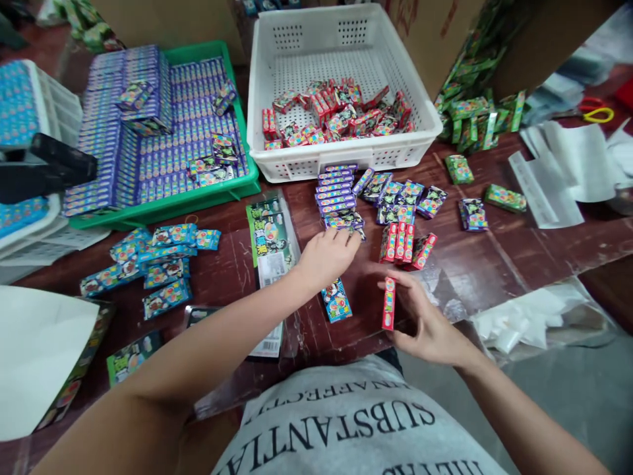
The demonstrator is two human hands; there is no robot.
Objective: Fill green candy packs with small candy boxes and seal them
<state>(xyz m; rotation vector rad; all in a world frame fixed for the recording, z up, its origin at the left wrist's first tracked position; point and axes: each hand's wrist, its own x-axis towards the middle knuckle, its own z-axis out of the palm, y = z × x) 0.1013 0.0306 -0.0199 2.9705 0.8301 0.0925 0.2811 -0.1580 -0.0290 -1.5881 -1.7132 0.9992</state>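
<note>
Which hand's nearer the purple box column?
Left. Left hand is at the near end of the purple box column; right hand, farther lower right, holds a red box.

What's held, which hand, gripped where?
Right hand: a red box, held by its far and near ends. Left hand: at the purple packs; can't tell whether it grips one.
</note>
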